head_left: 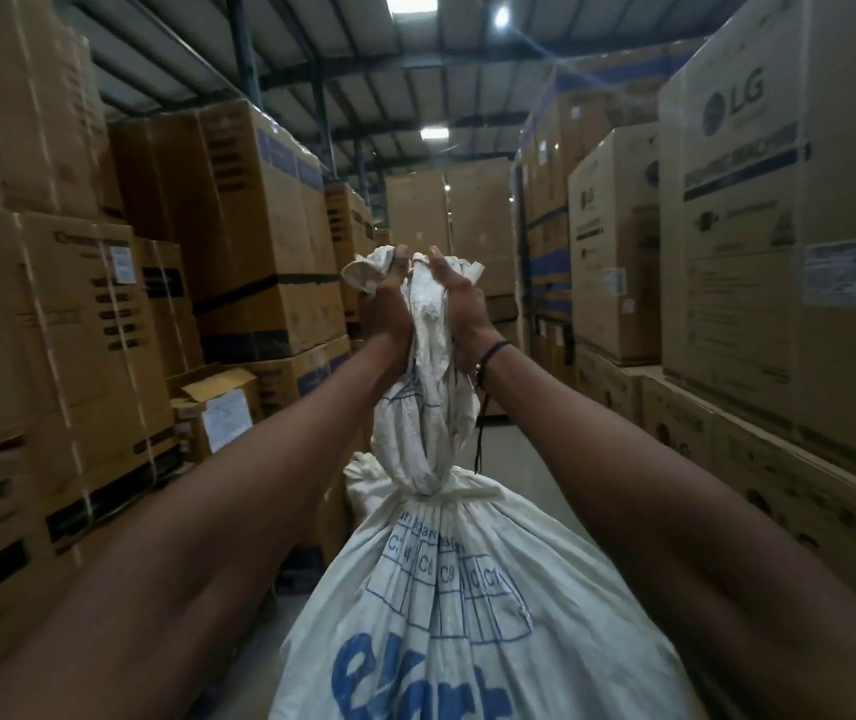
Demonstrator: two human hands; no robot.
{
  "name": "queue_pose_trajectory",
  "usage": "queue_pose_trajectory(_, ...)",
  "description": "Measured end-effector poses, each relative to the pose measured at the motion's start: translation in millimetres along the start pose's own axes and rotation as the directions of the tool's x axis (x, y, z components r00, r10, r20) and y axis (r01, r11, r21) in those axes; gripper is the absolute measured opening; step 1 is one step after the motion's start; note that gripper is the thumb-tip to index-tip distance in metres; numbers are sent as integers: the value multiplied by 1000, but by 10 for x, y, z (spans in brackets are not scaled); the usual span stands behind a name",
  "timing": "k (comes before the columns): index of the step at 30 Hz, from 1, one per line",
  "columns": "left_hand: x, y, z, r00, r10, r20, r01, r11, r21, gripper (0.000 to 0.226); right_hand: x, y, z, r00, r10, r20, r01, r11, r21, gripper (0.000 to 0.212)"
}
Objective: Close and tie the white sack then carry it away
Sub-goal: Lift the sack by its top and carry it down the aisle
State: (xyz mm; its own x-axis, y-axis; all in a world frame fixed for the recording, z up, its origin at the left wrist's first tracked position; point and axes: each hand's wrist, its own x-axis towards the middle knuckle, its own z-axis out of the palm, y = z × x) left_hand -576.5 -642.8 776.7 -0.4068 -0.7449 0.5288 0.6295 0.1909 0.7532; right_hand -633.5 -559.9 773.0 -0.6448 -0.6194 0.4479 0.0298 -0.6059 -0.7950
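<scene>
The white sack [467,605] with blue print fills the lower middle of the head view. A white tie [446,495] cinches its neck, and the gathered top of the sack rises above the tie. My left hand [387,309] grips the left side of that gathered top. My right hand [459,306] grips its right side, with a dark band on the wrist. Both arms are stretched forward and the hands are held high, close together. The sack's bottom is out of frame.
Tall stacks of cardboard boxes [78,304] line the left, and more cartons [779,252] line the right. A narrow grey-floored aisle [519,459] runs between them toward boxes at the far end [446,220]. An open small carton [218,407] sits at the left.
</scene>
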Motion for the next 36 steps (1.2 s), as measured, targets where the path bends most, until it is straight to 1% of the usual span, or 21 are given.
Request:
queue_pose_trajectory(1,90,-59,34,1000,-8,7,8,1000,3,36,86,15,-46,1000,3,-3,-3,1000,4,29)
queue_pose_trajectory(2,242,-176,68,1000,-11,7,11,1000,-3,35,226,74,-91,1000,-1,-18,1,1000,-9,32)
queue_pose_trajectory(4,505,-420,138,998,-15,54,18,998,-61,26,508,202,-187,997,-26,-68,24,999,-35,50)
queue_pose_trajectory(5,624,-550,179,997,-6,70,12,997,-74,27,676,281,-246,994,-30,-101,25,998,-49,56)
queue_pose_trajectory(7,915,-831,225,999,0,49,3,999,-54,40,993,453,-382,990,-33,-137,25,998,-60,55)
queue_pose_trajectory(8,1065,-968,231,999,-13,47,15,999,-46,48,1149,535,-462,991,-34,-130,26,998,-65,54)
queue_pose_trajectory(10,1493,-1387,237,995,-68,67,71,997,-36,66,1466,692,-624,994,-21,-108,17,999,-40,55)
queue_pose_trajectory(12,1814,-1716,257,992,-113,63,111,993,37,80,1796,870,-783,994,-8,-113,4,999,-34,53)
queue_pose_trajectory(13,1897,-1810,294,994,-93,61,91,995,32,79,1953,953,-861,995,-2,-98,-1,1000,-28,56)
queue_pose_trajectory(15,2075,-2002,355,999,-39,9,39,999,9,63,2320,1131,-1013,997,15,-74,-18,999,-28,66)
queue_pose_trajectory(17,2284,-2172,395,1000,-7,-19,7,1000,17,57,2658,1282,-1128,996,36,-76,-39,999,-35,63)
queue_pose_trajectory(19,2518,-2370,395,1000,-3,-31,2,1000,-9,52,2972,1429,-1225,997,62,-42,-63,998,-18,59)
queue_pose_trajectory(21,2766,-2534,397,999,-4,-49,2,1000,-26,43,3268,1549,-1277,996,84,-18,-84,996,-22,64)
queue_pose_trajectory(23,2998,-2693,391,997,4,-71,-6,1000,-19,47,3556,1669,-1313,997,80,8,-80,997,-15,63)
queue_pose_trajectory(25,3233,-2880,383,995,11,-99,-12,1000,-14,62,3858,1811,-1386,995,95,42,-96,995,30,58)
queue_pose_trajectory(27,3461,-3073,388,992,17,-122,-17,1000,2,70,4158,1961,-1455,992,114,50,-117,991,58,57)
queue_pose_trajectory(29,3705,-3304,372,992,9,-125,-4,999,35,70,4449,2123,-1542,992,113,54,-117,990,77,64)
queue_pose_trajectory(30,3828,-3435,368,993,-1,-122,6,999,46,71,4615,2220,-1603,992,115,56,-119,990,76,62)
queue_pose_trajectory(32,4068,-3681,370,991,0,-134,11,997,76,68,4947,2429,-1732,991,113,72,-118,990,82,49)
queue_pose_trajectory(33,4205,-3818,371,989,10,-146,5,995,96,64,5117,2541,-1798,990,113,87,-122,987,104,53)
queue_pose_trajectory(36,4562,-4167,407,977,50,-206,-25,993,119,45,5624,2884,-1950,985,124,122,-137,986,98,77)
